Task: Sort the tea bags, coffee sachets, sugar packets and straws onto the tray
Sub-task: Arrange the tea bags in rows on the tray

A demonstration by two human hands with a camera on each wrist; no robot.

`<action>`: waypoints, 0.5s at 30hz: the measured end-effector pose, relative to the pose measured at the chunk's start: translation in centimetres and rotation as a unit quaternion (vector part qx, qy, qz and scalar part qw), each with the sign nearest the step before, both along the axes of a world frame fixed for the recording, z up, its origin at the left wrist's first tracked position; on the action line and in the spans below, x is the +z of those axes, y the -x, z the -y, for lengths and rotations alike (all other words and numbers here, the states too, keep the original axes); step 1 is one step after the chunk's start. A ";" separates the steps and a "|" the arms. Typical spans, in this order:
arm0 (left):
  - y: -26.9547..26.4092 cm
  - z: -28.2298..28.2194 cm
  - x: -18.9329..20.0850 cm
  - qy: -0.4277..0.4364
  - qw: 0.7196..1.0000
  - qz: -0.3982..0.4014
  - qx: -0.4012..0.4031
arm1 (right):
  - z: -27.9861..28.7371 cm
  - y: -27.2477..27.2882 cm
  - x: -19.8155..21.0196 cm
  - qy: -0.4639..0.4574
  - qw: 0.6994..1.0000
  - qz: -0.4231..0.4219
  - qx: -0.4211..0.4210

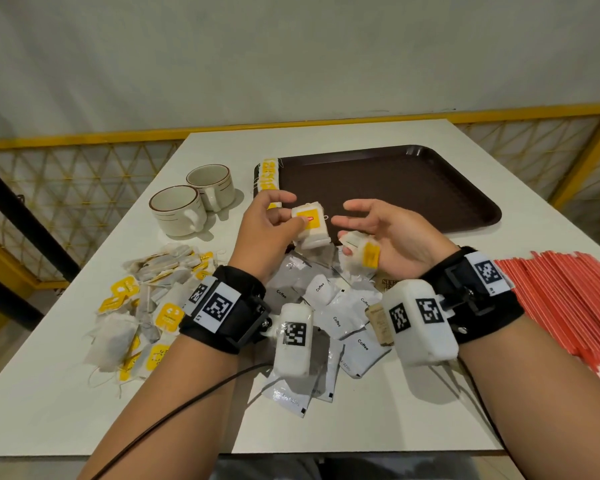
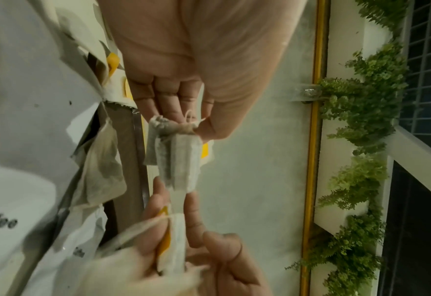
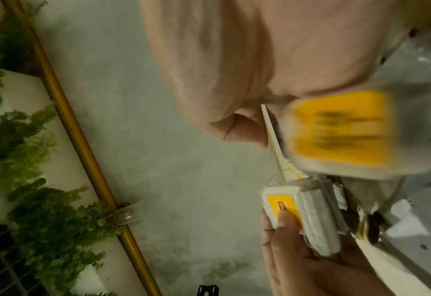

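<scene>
Tray floor lies open; cups crowd its left.

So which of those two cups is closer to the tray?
The farther cup, standing just left of the tray. The other cup sits nearer the person and farther left, beside the loose tea bags.

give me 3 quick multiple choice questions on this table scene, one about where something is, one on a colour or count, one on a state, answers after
1. Where do the straws lie?
A. on the tray
B. on the table, right of the tray
C. in a cup

2. How many cups stand on the table?
A. one
B. two
C. four

3. What is the left hand doing?
A. holding a stack of tea bags
B. lying flat on the table
C. lifting a cup

Answers:
1 B, the red straws are heaped on the white table, beside the brown tray.
2 B, two cream cups sit left of the tray.
3 A, its fingers and thumb pinch the yellow-tagged stack above the coffee sachets.
</scene>
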State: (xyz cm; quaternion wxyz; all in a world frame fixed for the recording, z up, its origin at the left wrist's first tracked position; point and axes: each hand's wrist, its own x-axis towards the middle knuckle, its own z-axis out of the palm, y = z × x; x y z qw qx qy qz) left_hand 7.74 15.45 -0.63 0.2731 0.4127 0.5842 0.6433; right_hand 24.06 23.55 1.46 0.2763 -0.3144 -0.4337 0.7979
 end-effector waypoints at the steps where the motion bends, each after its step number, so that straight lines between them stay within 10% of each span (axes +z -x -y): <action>1: 0.1 0.0 -0.1 0.001 1.000 -0.003 0.002 | -0.1 0.0 0.0 -0.012 1.000 0.001 0.009; 15: 0.3 0.0 -0.1 0.006 1.000 -0.010 0.008 | -0.3 -0.3 -0.5 -0.111 0.993 -0.012 -0.033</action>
